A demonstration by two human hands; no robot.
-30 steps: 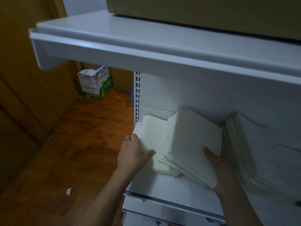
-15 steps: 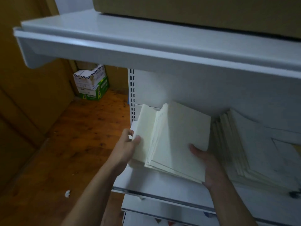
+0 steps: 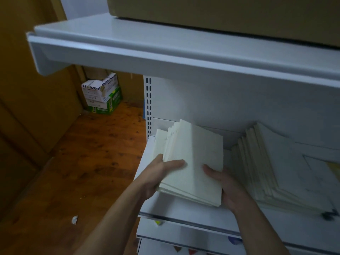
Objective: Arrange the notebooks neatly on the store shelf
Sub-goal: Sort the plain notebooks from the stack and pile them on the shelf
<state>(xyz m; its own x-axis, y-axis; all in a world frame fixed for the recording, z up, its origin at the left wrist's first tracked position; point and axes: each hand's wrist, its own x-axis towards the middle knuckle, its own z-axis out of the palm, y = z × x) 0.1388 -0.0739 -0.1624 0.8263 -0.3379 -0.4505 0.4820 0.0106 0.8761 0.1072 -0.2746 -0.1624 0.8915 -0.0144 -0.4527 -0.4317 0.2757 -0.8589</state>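
A stack of cream notebooks [image 3: 195,159] stands tilted on the white shelf [image 3: 185,212], fanned at its top edge. My left hand [image 3: 158,175] grips its left side, thumb across the front cover. My right hand [image 3: 226,188] holds its lower right corner, thumb on the cover and fingers behind. To the right, a second stack of pale notebooks [image 3: 266,168] leans back against the shelf's rear panel, spread unevenly.
An upper white shelf [image 3: 165,52] juts out overhead with a brown carton [image 3: 220,13] on it. Cardboard boxes [image 3: 102,94] sit on the wooden floor [image 3: 73,162] at the left. A lower shelf edge [image 3: 184,242] shows below.
The two loose groups of notebooks have been brought together into one stack. My left hand moved right onto the stack's left side, and my right hand came under its right corner.
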